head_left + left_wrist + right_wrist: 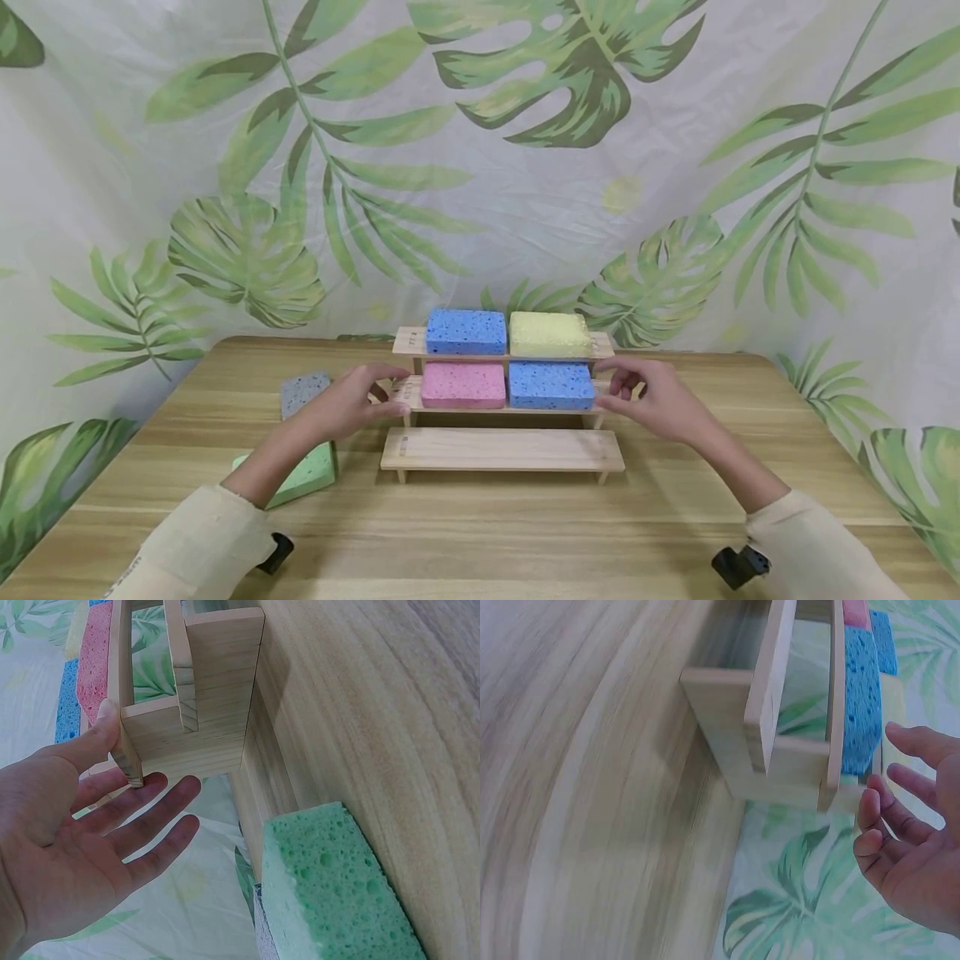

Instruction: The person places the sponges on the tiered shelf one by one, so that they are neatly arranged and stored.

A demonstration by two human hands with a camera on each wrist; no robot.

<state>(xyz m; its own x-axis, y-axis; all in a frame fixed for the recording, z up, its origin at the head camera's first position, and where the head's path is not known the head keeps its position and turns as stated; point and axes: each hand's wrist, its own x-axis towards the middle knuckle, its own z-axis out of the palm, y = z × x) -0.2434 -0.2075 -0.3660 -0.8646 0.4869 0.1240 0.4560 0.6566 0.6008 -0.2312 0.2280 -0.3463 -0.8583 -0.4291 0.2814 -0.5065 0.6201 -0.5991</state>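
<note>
A three-tier wooden rack (502, 448) stands on the table. Its top tier bears a blue sponge (467, 332) and a yellow sponge (550, 335). On the middle tier lie a pink sponge (463, 385) and another blue sponge (551, 385). My left hand (82, 817) is at the middle tier's left end; its thumb tip touches the wood near the pink sponge, and the other fingers are spread and loosely extended. Beside the right end, my right hand (915, 825) has its thumb and fingers apart near the lower blue sponge, holding nothing.
A green sponge (309, 475) and a grey sponge (303, 393) lie on the table (495, 542) left of the rack, partly behind my left arm. A leaf-patterned cloth (525, 217) hangs behind the table's far edge.
</note>
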